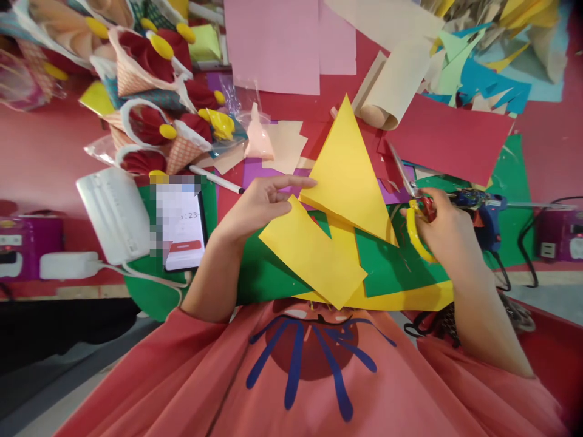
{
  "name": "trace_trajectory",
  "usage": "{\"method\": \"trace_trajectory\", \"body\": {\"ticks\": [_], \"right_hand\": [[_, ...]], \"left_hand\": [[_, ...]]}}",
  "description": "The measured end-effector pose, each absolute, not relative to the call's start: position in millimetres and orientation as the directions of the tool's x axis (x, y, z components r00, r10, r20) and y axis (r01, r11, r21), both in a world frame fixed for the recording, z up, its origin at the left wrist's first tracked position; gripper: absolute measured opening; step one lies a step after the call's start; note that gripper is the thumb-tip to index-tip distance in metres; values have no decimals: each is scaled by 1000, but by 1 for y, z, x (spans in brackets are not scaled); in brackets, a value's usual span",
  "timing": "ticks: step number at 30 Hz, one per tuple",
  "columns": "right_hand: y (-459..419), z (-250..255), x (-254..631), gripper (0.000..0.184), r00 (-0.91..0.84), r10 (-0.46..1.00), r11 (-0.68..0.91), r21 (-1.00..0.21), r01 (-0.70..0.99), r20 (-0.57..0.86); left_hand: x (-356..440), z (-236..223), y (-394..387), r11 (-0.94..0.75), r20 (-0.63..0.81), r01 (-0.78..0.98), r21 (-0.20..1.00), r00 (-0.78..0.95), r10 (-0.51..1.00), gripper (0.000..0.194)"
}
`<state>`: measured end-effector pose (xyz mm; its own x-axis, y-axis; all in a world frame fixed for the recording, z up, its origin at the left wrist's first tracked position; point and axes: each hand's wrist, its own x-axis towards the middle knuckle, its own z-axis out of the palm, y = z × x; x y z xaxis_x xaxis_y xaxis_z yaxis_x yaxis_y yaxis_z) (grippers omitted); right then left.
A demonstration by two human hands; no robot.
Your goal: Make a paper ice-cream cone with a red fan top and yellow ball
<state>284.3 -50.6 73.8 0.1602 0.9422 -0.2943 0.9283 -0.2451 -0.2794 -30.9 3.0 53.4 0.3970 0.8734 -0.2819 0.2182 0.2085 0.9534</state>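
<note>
My left hand point(259, 203) has its index finger stretched along the lower left edge of a yellow paper triangle point(347, 173). Its thumb, apart from the index, rests at the upper corner of a yellow paper piece point(314, 252). The other fingers are partly hidden. Another yellow paper strip point(344, 240) shows beneath these two. My right hand point(449, 230) is closed around the yellow and red handles of scissors point(415, 191). Their blades point up and away from me, just right of the triangle.
Left lie a phone point(184, 230), a white power adapter point(113, 212), a pen point(218, 180) and several paper-wrapped cones point(141, 64). A blue glue gun point(490, 221) is beyond my right hand. Red paper point(450, 136), a beige roll point(396, 85) and pink sheets point(273, 45) lie farther back.
</note>
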Motion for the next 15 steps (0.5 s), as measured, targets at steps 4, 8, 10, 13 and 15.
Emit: {"method": "trace_trajectory", "body": {"ticks": [4, 8, 10, 13, 15], "right_hand": [[-52, 73, 285, 49, 43, 964, -97, -194, 976, -264], [-61, 86, 274, 36, 5, 999, -10, -143, 990, -40], [-64, 91, 261, 35, -99, 994, 108, -321, 941, 44], [-65, 90, 237, 39, -397, 898, 144, -724, 675, -191], [-63, 84, 220, 46, -484, 794, 2, -794, 608, -368]], "left_hand": [[-32, 53, 4, 185, -238, 164, 969, 423, 874, 42], [-37, 49, 6, 238, -208, -7, 971, 457, 865, 38], [-39, 46, 8, 228, -125, -182, 956, 449, 885, 33], [-38, 42, 7, 197, -32, -357, 913, 418, 908, 25], [-36, 42, 5, 213, -37, -397, 893, 407, 912, 24]]}}
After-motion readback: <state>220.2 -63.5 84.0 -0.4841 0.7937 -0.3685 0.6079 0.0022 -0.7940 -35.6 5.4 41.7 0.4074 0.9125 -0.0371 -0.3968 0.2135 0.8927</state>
